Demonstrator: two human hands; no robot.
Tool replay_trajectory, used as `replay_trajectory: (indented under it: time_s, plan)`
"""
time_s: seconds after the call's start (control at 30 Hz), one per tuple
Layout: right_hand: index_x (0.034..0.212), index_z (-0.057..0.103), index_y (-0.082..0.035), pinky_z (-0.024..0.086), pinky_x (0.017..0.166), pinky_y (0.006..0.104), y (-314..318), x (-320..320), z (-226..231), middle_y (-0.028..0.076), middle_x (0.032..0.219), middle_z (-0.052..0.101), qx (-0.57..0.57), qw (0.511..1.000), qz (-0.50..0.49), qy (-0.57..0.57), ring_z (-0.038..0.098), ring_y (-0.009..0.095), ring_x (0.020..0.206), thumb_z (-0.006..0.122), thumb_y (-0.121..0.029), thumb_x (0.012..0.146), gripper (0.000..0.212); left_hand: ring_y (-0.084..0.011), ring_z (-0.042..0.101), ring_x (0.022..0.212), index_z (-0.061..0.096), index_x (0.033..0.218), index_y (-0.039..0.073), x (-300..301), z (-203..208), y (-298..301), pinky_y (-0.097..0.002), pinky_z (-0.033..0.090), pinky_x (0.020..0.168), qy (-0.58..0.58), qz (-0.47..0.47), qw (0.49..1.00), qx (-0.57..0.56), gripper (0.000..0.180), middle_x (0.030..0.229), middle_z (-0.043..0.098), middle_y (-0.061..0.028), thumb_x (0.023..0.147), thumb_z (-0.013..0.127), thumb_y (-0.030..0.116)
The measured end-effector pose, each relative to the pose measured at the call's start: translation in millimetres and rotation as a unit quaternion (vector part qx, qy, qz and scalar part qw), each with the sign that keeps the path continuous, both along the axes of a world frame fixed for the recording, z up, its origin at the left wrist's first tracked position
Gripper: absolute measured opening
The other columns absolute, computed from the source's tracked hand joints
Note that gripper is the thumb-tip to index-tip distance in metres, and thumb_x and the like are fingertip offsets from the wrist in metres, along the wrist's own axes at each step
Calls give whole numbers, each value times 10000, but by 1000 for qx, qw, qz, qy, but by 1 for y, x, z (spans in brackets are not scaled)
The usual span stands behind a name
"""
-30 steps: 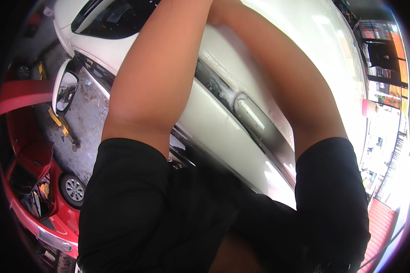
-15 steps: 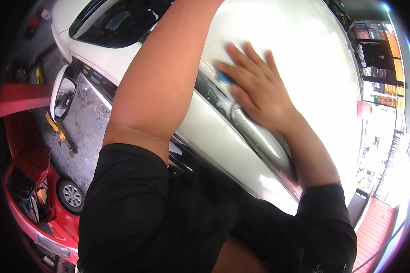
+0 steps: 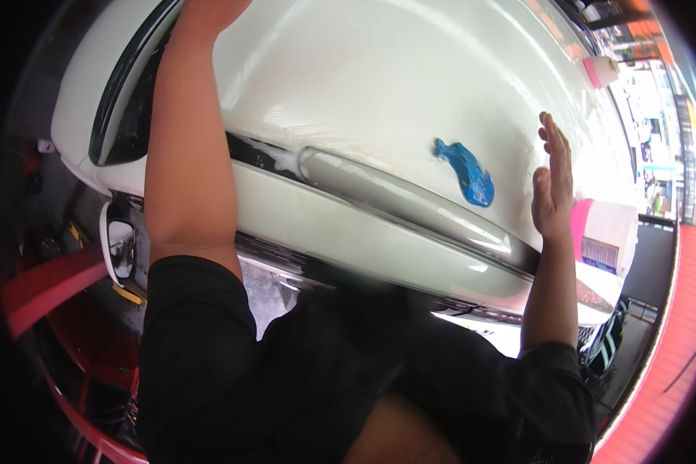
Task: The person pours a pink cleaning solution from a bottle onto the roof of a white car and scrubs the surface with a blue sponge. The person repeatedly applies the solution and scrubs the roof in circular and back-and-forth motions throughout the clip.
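**Blue lump left on white car**

Lay flat on the white car [image 3: 379,85], a blue lump [image 3: 464,172], apart from both hands. Hovered just beside it, right hand [image 3: 554,185], fingers straight, open, holding nothing. Reached up past the frame's top edge, left hand [image 3: 209,9]; grip impossible to tell. Stood close by the right hand, a white bottle with a pink cap [image 3: 605,233].

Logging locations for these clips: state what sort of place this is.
Probably a car wash or detailing bay: a white car wet with suds, a blue clay lump on it, a pink-capped bottle beside the right hand.
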State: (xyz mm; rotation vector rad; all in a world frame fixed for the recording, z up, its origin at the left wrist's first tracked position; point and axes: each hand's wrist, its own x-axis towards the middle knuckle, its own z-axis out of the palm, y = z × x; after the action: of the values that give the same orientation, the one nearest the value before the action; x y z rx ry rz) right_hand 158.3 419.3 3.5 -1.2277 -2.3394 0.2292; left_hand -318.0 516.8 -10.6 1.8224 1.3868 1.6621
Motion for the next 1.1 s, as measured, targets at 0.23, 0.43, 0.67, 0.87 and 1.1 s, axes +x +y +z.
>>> replay_trajectory:
  time_s: [0.23,0.43,0.67,0.87,1.1]
  plan:
    - [1538,528,-136,505,923,393,30,8,16,135,1197,654,-22,996,-37,78,627,255,1008,564,-482,1050,600,-180,560,1155,701,1351,127,41,24,-32,-314,445,989,286,-100,941,-151,390,1191,623,-31,971,704,215]
    - [1488,540,-26,518,843,382,32,29,5,194,1088,676,15,989,2,146,628,274,906,524,-508,1082,630,-203,551,1043,746,1329,171,132,16,-53,-341,451,970,355,-315,878,-59,392,1188,595,-31,939,706,170]
    - [1445,579,-41,536,858,419,46,38,17,177,1056,681,78,975,-59,200,651,280,916,575,-492,1060,593,-237,505,926,772,1282,214,242,9,-70,-365,424,851,452,-428,781,-52,458,946,525,-32,833,804,296]
    - [1396,618,-57,540,863,426,42,39,30,181,1019,665,79,971,-114,197,653,333,910,585,-478,1052,544,-258,532,939,735,1329,243,319,14,-82,-395,442,881,428,-492,756,52,480,976,538,-43,857,780,320]
    - [1365,626,-33,556,906,456,54,41,17,209,1081,688,57,971,-116,199,690,359,979,566,-478,1058,545,-256,557,858,775,1275,214,209,29,-104,-382,482,773,453,-366,799,-150,455,931,535,-74,823,820,198]
